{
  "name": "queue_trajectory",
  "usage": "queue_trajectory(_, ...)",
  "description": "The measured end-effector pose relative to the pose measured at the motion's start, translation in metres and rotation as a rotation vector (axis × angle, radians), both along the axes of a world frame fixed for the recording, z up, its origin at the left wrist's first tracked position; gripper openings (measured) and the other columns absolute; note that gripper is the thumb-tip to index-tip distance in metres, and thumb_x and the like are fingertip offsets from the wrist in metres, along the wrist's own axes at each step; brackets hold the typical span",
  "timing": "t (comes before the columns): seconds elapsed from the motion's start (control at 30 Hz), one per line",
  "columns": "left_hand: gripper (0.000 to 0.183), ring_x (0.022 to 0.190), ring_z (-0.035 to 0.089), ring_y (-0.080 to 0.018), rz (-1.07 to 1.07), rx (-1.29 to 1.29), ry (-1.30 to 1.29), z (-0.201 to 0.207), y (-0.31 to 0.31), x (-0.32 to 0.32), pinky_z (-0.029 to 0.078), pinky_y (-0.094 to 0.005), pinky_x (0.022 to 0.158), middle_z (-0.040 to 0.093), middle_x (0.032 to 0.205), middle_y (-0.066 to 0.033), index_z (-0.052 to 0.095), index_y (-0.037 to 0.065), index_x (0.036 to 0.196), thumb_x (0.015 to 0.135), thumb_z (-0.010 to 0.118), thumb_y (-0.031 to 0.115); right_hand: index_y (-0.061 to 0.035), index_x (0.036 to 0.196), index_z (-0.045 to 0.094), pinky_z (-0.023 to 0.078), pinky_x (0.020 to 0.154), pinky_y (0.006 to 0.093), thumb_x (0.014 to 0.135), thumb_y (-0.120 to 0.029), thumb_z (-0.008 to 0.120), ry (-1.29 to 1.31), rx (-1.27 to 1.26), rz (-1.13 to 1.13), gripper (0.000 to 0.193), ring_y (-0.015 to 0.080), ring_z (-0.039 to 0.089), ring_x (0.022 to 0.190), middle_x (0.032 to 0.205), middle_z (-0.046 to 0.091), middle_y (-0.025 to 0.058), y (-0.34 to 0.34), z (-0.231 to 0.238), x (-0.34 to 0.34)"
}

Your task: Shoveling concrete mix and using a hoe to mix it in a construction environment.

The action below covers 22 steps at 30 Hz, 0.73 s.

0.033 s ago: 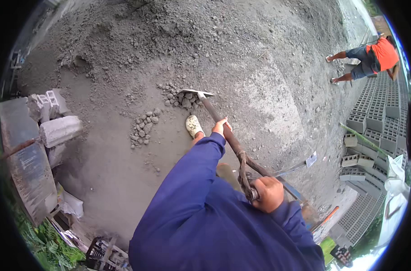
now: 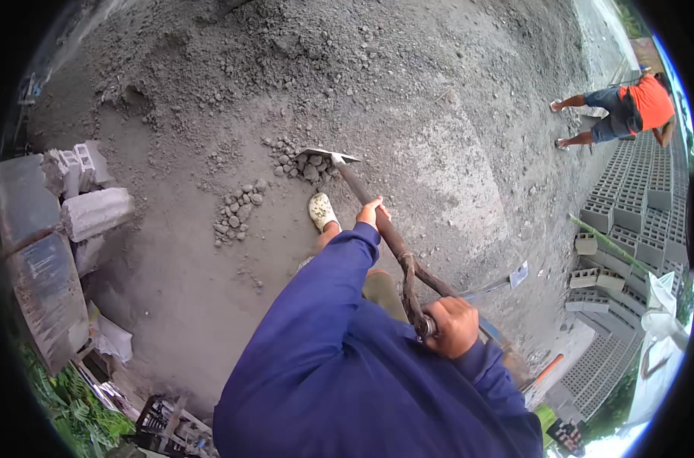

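I hold a shovel [image 2: 398, 246] with a brown wooden shaft, its metal blade [image 2: 331, 155] resting on the grey ground and seen nearly edge-on. My left hand [image 2: 373, 213] is closed around the middle of the shaft. At the top end, my right hand [image 2: 451, 327] wraps the grip of the forked handle. Grey lumps [image 2: 310, 169] lie against the near side of the blade. Another small heap of lumps [image 2: 238, 211] sits to the left. Just below the blade is my foot in a pale speckled clog [image 2: 322, 212].
A broad heap of grey gravelly material [image 2: 286, 53] rises ahead. Stacked hollow blocks [image 2: 629, 214] line the right side. A person in an orange shirt [image 2: 646, 103] stands bent at far right. Another shovel-like blade [image 2: 518, 274] lies right. Broken blocks [image 2: 99, 212] and metal sheets [image 2: 45, 282] stand left.
The surroundings have shifted slightly to the left in view, while the shovel and both hands keep nearly the same place. My grip looks unchanged.
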<state>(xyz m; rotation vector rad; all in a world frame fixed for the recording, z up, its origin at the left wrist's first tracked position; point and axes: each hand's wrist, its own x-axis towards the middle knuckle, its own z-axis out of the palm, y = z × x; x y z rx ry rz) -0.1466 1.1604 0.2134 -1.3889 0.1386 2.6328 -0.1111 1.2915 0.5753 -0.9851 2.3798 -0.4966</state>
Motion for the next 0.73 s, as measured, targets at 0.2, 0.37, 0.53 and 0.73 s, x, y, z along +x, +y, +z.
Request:
queue_trajectory(0.2, 0.015, 0.056, 0.05, -0.016, 0.239, 0.186, 0.101, 0.084, 0.022, -0.084, 0.043, -0.0305, 0.058, 0.049, 0.061, -0.0017, 0.047, 0.01, 0.071, 0.075, 0.059, 0.018, -0.0021, 0.081, 0.052, 0.045, 0.057, 0.0284, 0.06, -0.004, 0.067, 0.142, -0.159, -0.463, 0.026, 0.0214, 0.058, 0.06, 0.068, 0.057, 0.0126, 0.035, 0.06, -0.088)
queue_trajectory(0.37, 0.01, 0.061, 0.053, -0.0161, 0.503, 0.127, 0.047, 0.045, 0.039, -0.149, 0.048, -0.0323, 0.057, 0.051, 0.067, -0.0054, 0.048, 0.005, 0.076, 0.076, 0.058, 0.008, -0.0023, 0.096, 0.041, 0.036, 0.041, 0.0211, 0.076, -0.004, 0.057, -0.181, -0.478, -1.046, 0.026, 0.0094, 0.046, 0.047, 0.061, 0.047, 0.0028, 0.134, 0.057, -0.143)
queue_trajectory(0.53, 0.015, 0.047, 0.05, -0.0211, 0.254, -0.084, -0.248, -0.055, 0.12, -0.197, 0.045, -0.0348, 0.047, 0.047, 0.053, -0.0072, 0.045, 0.007, 0.062, 0.07, 0.054, 0.016, -0.0032, 0.086, 0.044, 0.041, 0.044, 0.0282, 0.072, -0.008, 0.055, -0.424, -0.308, -1.272, 0.018, 0.0142, 0.048, 0.047, 0.055, 0.044, 0.0039, 0.297, -0.08, -0.205)
queue_trajectory(0.73, 0.015, 0.041, 0.05, -0.0242, 0.062, -0.251, -0.681, -0.173, 0.239, -0.143, 0.044, -0.0364, 0.044, 0.049, 0.049, -0.0133, 0.049, -0.002, 0.061, 0.061, 0.054, 0.012, -0.0093, 0.085, 0.044, 0.043, 0.046, 0.0341, 0.064, -0.009, 0.055, -0.802, -0.238, -1.668, 0.024, 0.0177, 0.048, 0.049, 0.064, 0.047, 0.0065, 0.451, -0.18, -0.176)
